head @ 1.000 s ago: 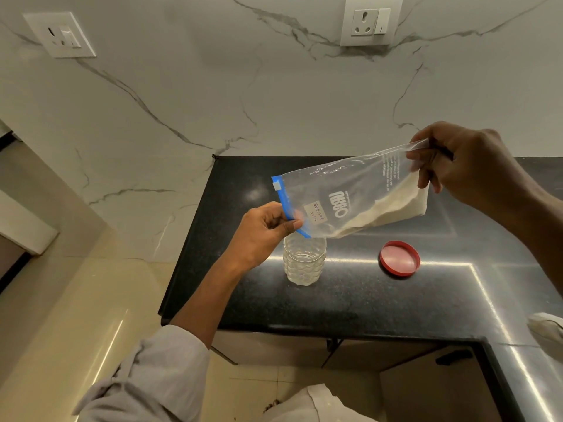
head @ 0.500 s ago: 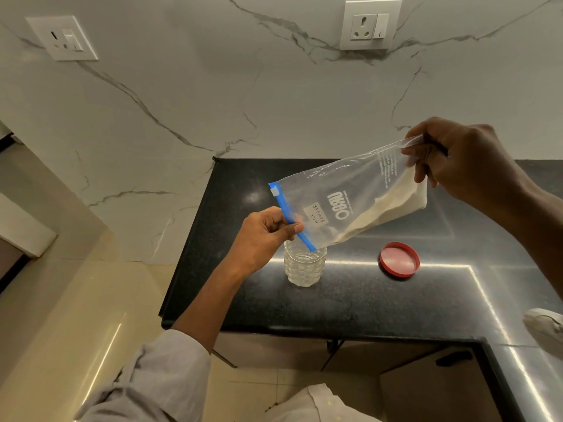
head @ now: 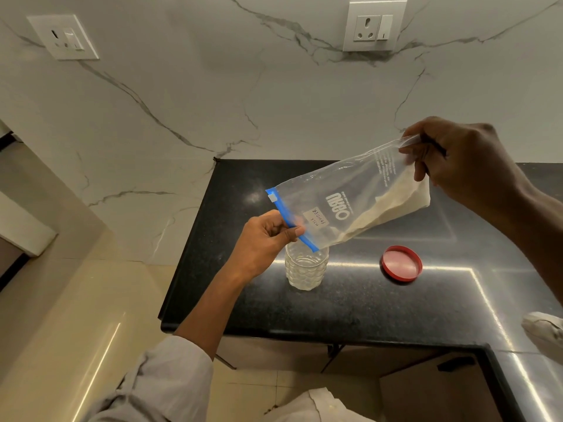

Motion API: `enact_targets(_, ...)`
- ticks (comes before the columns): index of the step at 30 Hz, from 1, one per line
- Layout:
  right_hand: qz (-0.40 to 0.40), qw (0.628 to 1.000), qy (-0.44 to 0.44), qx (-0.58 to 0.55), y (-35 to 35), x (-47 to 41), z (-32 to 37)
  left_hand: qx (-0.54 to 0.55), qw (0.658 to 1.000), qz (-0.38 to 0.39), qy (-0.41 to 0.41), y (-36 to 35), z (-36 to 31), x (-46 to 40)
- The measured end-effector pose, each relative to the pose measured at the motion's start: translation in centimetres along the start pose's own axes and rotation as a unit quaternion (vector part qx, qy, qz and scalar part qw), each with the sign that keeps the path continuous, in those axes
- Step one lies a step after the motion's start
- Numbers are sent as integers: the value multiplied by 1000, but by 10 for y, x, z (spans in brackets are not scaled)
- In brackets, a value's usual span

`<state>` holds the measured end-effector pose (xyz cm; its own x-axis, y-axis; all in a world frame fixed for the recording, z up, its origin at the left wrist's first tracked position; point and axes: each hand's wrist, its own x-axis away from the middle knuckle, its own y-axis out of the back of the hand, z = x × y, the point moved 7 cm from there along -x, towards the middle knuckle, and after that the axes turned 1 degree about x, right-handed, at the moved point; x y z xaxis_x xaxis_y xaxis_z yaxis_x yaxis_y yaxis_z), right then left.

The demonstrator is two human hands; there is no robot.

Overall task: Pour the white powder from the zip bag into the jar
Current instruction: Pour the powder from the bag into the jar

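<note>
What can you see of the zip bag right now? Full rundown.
The zip bag is clear, thin plastic with a blue zip strip, white printed lettering and a small handwritten label. It is held in the air, tilted, zip end low over the open jar. The left hand pinches the zip edge; the right hand grips the raised bottom end. White powder lies along its lower side, mostly toward the raised end. No powder shows in the jar yet.

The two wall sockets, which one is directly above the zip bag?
The right wall socket, top centre-right, sits above the zip bag; the other socket is far left.
</note>
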<state>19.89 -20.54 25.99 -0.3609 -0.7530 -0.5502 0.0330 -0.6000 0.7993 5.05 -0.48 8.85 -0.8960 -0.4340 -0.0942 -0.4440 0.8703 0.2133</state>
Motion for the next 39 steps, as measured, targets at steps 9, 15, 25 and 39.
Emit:
enact_targets(9, 0, 1000, -5, -6, -2, -4, -1, 13, 1000, -5, -3, 1, 1, -1)
enact_targets(15, -13, 1000, 7, -2, 0, -6, 3, 6, 1000, -11, -2, 2, 1, -1)
enact_targets(25, -35, 999, 29, -2, 3, -11, 10, -8, 1000, -28, -8, 5, 0, -1)
enact_targets(39, -25, 999, 46, 4, 1, -15, 18, -10, 999, -36, -6, 6, 2, 3)
